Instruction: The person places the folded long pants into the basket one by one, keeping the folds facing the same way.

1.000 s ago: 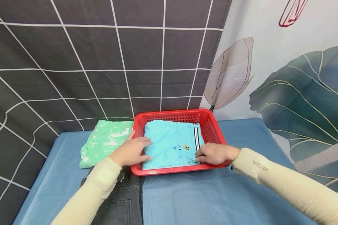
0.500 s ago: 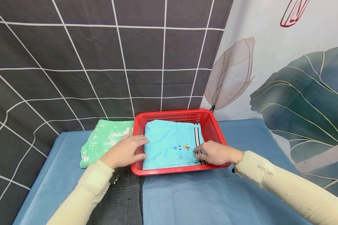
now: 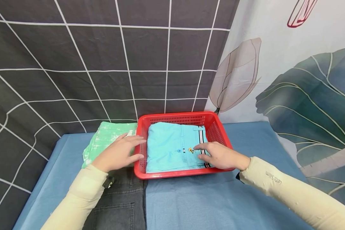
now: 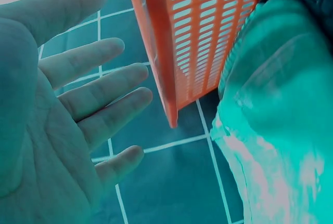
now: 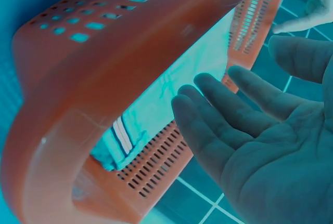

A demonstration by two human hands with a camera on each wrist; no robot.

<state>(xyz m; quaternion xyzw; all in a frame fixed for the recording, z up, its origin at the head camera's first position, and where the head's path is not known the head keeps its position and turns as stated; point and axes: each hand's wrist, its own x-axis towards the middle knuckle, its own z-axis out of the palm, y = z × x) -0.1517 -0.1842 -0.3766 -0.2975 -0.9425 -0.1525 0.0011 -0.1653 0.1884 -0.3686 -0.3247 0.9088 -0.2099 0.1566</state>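
Note:
A folded light-blue garment point(image 3: 169, 147) with a black-and-white stripe and a small embroidered figure lies flat inside a red plastic basket point(image 3: 172, 174). My left hand point(image 3: 119, 153) hovers by the basket's left rim, fingers spread; the left wrist view shows its palm point(image 4: 57, 125) holding nothing. Over the garment's right side is my right hand point(image 3: 219, 155), thumb and fingers apart. In the right wrist view this hand point(image 5: 260, 130) appears with relaxed fingers and nothing held, the basket point(image 5: 130, 73) beside it.
Left of the basket lies a folded green-and-white garment point(image 3: 103, 140), partly behind my left hand. Dark grey jeans point(image 3: 118, 204) lie in front of it on the blue cloth point(image 3: 184, 204). A dark gridded curtain point(image 3: 103, 64) stands behind, with a leaf-printed white one point(image 3: 244, 19) at right.
My left hand has drawn back leftward off the blue garment's edge. The right hand's fingers have lifted and straightened from the garment's striped side. Basket and garment stay in place.

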